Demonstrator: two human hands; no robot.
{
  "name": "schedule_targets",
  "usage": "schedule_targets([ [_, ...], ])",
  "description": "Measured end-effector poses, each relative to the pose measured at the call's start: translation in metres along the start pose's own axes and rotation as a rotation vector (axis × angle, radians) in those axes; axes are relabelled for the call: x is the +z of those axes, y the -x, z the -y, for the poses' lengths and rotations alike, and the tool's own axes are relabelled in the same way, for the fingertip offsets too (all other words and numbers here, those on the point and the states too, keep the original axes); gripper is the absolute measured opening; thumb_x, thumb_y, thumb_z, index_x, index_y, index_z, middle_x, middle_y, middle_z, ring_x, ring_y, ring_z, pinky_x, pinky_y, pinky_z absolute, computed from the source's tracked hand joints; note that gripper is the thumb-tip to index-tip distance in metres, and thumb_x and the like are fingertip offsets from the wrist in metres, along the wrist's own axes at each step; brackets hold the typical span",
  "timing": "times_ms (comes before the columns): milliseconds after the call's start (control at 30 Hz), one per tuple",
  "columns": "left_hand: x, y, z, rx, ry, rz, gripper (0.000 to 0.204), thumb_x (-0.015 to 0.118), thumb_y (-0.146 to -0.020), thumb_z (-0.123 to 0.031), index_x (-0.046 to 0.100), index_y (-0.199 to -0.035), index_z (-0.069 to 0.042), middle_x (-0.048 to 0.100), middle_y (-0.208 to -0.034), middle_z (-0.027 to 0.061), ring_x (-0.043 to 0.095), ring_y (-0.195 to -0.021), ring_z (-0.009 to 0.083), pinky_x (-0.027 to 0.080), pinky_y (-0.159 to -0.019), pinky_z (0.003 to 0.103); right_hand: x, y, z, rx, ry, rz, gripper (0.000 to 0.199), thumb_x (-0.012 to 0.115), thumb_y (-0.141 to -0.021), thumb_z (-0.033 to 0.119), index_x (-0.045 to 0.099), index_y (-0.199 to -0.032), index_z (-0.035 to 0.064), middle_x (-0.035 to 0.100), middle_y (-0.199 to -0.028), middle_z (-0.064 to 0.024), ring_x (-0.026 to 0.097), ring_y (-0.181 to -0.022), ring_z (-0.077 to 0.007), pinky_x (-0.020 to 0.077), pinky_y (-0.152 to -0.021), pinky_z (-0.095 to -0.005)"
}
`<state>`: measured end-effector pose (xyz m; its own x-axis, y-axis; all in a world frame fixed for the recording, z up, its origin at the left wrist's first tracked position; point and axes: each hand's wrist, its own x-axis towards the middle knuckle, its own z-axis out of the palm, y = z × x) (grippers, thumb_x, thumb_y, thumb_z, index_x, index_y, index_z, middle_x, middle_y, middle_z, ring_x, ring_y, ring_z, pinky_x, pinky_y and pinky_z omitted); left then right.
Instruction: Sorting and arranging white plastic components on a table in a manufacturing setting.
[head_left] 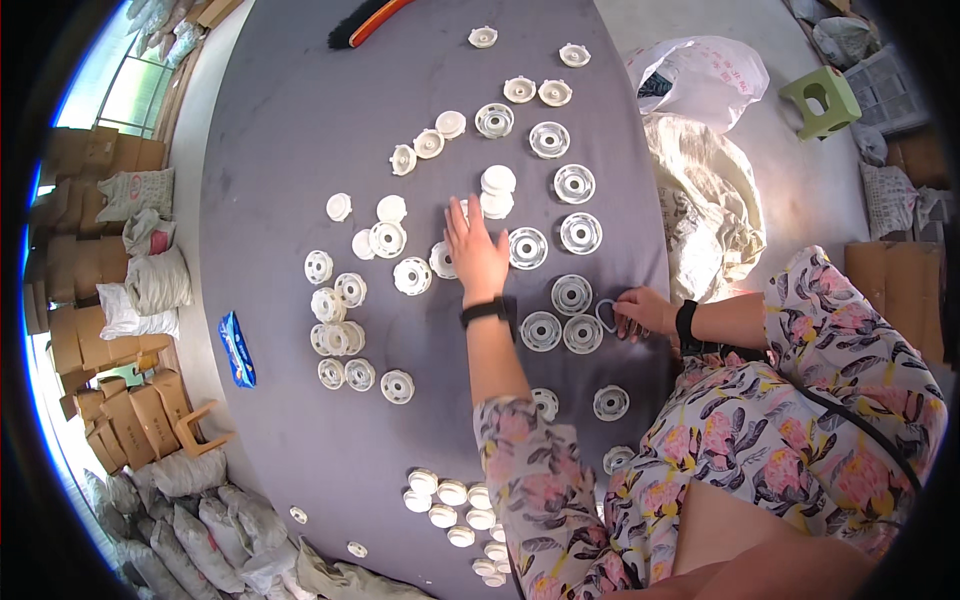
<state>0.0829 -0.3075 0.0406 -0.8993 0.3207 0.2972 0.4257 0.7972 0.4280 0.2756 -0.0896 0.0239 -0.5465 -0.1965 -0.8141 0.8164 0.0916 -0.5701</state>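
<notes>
My left hand (478,255) lies palm down above the grey table, its fingers stretched out. Its fingertips partly cover a white round plastic part, and another white part (442,260) shows beside the palm. Just beyond the fingers, white plastic caps (497,180) lie close together. Near the table's right edge, my right hand (645,312) has its fingers closed on a thin pale ring (605,315). The ring is next to a cluster of clear-and-white round parts with open centres (583,334). Whether my left hand touches the covered part cannot be made out.
Several more white parts (397,386) are spread over the grey table (290,150). White caps (452,493) gather at the near edge. A brush (370,20) lies at the far end and a blue packet (237,350) at the left. Sacks (705,200) stand right of the table.
</notes>
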Motion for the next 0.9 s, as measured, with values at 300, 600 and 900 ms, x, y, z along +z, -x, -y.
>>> schedule_targets([
  [300, -0.033, 0.076, 0.028, -0.535, 0.804, -0.266, 0.033, 0.055, -0.086, -0.016, 0.049, -0.114, -0.001, 0.058, -0.103, 0.0091, 0.055, -0.097, 0.0212, 0.046, -0.082, 0.032, 0.003, 0.006, 0.002, 0.017, -0.014, -0.006, 0.028, 0.044, -0.089, 0.027, 0.055, -0.082, 0.0018, 0.063, -0.066, -0.0097, 0.058, -0.044, -0.0149, 0.0412, -0.036, -0.0239],
  [600, -0.103, 0.273, 0.053, -0.919, 0.11, -0.123, 0.046, 0.061, -0.08, -0.019, 0.046, -0.119, 0.001, 0.046, -0.119, 0.0214, 0.049, -0.106, 0.0323, 0.04, -0.09, 0.041, 0.004, 0.004, -0.004, -0.037, -0.047, -0.037, 0.028, 0.045, -0.089, 0.026, 0.054, -0.08, 0.0012, 0.063, -0.066, -0.0135, 0.057, -0.041, -0.0179, 0.0401, -0.034, -0.0262],
  [900, -0.108, 0.257, 0.001, -0.972, 0.176, -0.094, 0.051, 0.069, -0.072, -0.017, 0.049, -0.115, 0.002, 0.057, -0.107, 0.02, 0.055, -0.099, 0.0322, 0.043, -0.088, 0.037, -0.005, -0.023, -0.008, -0.087, 0.023, -0.023, 0.029, 0.045, -0.088, 0.029, 0.055, -0.079, 0.0028, 0.064, -0.066, -0.0116, 0.059, -0.045, -0.0171, 0.0405, -0.036, -0.0268],
])
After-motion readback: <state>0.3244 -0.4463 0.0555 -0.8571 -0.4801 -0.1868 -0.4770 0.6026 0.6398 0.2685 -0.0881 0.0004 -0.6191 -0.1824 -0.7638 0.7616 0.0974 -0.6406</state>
